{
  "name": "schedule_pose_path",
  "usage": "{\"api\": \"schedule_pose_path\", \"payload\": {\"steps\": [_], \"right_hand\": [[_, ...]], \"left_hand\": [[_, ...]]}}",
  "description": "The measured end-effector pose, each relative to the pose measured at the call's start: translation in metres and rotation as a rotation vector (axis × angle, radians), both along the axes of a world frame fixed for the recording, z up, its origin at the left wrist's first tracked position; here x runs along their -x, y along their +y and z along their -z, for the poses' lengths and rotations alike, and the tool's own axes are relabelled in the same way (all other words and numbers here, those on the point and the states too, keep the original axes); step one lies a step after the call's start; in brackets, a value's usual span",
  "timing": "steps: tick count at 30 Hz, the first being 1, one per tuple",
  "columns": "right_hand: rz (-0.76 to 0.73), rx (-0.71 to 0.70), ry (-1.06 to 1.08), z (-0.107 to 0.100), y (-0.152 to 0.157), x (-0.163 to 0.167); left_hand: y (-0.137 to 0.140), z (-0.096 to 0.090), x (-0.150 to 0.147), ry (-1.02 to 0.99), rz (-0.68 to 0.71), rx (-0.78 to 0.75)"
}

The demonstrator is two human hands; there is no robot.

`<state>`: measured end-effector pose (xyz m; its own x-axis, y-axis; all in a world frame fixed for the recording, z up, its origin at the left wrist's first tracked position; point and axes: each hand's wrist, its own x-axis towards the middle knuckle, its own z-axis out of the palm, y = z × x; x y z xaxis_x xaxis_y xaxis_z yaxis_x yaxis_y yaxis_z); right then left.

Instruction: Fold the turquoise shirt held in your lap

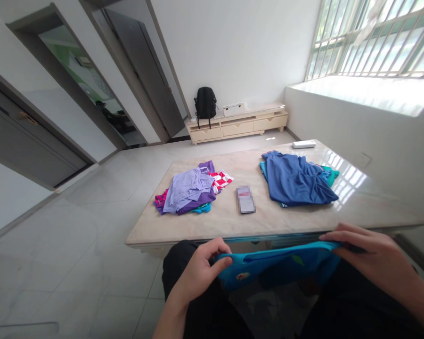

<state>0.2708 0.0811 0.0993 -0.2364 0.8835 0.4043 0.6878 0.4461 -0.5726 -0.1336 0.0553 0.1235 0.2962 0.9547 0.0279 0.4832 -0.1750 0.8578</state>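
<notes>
Head view. The left hand (207, 263) grips the left upper corner of a blue garment (279, 266); its thumb and index finger are closed on the fabric, with the remaining fingers curled. The right hand (371, 247) grips the opposite upper corner; its fingers extend over the edge and the thumb lies beneath, pinching the cloth. The blue garment spans the gap between the hands, just beside the near edge of the table (229, 228) and above the person's dark trousers (212, 308). Its upper edge is drawn out between the two grips; the lower part hangs in shadow. A green leaf-shaped print and a small light print are visible on its face.

The table carries two separate piles. The left pile (189, 188) has a lavender item on top, with purple, teal, pink-patterned and red-and-white checked fabric showing beneath. The right pile (297, 179) has a dark blue item on top, with teal and green fabric projecting at its sides. A pixelated rectangular object (245, 199) lies between the piles. A white oblong object (304, 144) lies near the far edge. Beyond the table, a low cabinet (238, 128) supports a black backpack (205, 103) and a white box (233, 109).
</notes>
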Motion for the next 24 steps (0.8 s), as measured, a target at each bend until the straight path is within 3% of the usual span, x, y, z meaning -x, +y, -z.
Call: {"api": "schedule_pose_path", "payload": {"steps": [6, 10, 12, 15, 20, 24], "right_hand": [[-0.012, 0.000, -0.040, 0.007, -0.001, 0.000], [0.055, -0.141, -0.022, 0.016, -0.001, -0.001], [0.059, -0.205, -0.019, 0.016, -0.001, 0.001], [0.023, -0.220, -0.040, 0.015, -0.001, 0.008], [0.063, -0.217, -0.053, 0.017, -0.004, 0.016], [0.076, -0.164, -0.035, 0.015, -0.004, 0.014]], "left_hand": [[-0.004, 0.031, -0.013, 0.196, -0.226, -0.346], [-0.005, 0.052, -0.013, 0.366, -0.283, -0.723], [-0.004, 0.056, -0.011, 0.414, -0.281, -0.834], [-0.003, 0.053, -0.009, 0.379, -0.228, -0.759], [-0.002, 0.041, -0.011, 0.253, -0.079, -0.327], [0.000, 0.040, -0.010, 0.181, -0.070, -0.235]]}}
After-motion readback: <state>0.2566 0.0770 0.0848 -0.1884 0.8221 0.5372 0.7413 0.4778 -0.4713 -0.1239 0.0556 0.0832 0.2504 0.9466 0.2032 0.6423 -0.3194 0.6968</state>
